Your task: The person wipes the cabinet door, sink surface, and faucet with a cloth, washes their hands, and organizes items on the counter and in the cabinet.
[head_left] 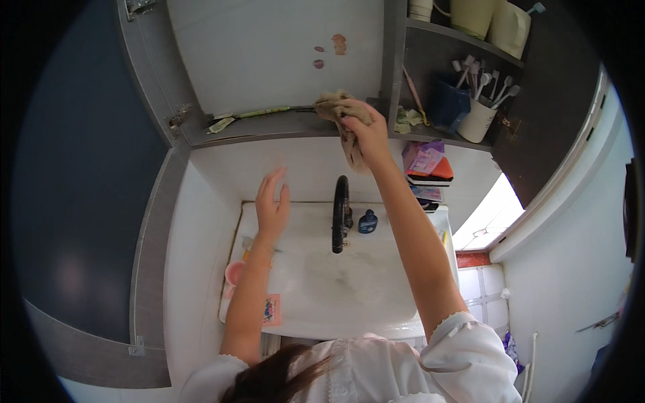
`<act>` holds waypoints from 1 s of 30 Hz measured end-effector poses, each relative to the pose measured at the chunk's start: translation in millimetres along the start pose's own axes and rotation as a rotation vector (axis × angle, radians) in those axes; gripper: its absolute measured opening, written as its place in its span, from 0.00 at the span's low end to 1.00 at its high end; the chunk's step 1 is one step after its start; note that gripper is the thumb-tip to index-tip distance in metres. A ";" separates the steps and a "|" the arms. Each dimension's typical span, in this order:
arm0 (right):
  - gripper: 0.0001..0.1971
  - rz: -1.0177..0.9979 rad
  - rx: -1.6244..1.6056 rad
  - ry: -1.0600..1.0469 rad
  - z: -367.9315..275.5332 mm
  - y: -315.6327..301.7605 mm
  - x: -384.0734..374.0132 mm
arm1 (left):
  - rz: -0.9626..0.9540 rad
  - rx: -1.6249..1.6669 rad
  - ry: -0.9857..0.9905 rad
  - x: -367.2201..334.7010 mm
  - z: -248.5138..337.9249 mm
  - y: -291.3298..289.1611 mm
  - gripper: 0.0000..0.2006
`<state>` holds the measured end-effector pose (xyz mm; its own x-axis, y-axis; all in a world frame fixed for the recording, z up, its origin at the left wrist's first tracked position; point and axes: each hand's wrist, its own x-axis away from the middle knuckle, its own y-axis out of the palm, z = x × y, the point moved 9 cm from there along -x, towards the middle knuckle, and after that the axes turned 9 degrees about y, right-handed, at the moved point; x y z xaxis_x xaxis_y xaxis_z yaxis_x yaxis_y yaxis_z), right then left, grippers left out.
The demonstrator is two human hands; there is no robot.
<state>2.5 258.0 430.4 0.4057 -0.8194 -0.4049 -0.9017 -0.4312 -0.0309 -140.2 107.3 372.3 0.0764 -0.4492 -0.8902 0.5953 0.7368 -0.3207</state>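
Observation:
A crumpled brown cloth (336,107) is gripped in my right hand (369,133). It lies against the grey bottom shelf (285,124) of the wall cabinet, and one end hangs below the shelf's front edge. To its left, a thin green toothbrush-like item (265,111) and a small pale green tube or packet (220,125) lie on that shelf. My left hand (273,205) is raised over the left back part of the white washbasin (302,295), its fingers stretched out and holding nothing. A slight blur shows at its fingertips.
A black faucet (340,215) rises between my arms, with a dark blue bottle (367,221) beside it. Cups of toothbrushes (477,121) fill the right compartment. Open cabinet doors (74,174) flank both sides. A pink cup (235,273) sits on the basin's left rim.

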 end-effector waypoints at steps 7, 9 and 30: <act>0.19 0.045 -0.879 0.100 34.4 -50.7 78.2 | 0.039 0.223 -0.236 131.2 -13.3 21.3 0.09; 0.20 0.086 -0.926 0.224 64.6 -65.9 112.4 | -0.024 0.276 -0.323 172.1 -18.0 40.1 0.09; 0.21 -0.194 0.943 0.893 403.1 -27.8 303.0 | -0.798 0.109 -1.008 428.1 -76.9 184.7 0.15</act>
<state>90.4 173.9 -59.8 0.1699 -0.8972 0.4077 -0.4273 -0.4399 -0.7899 -59.0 89.9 -92.9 0.2097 -0.9599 0.1859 0.8140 0.0661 -0.5771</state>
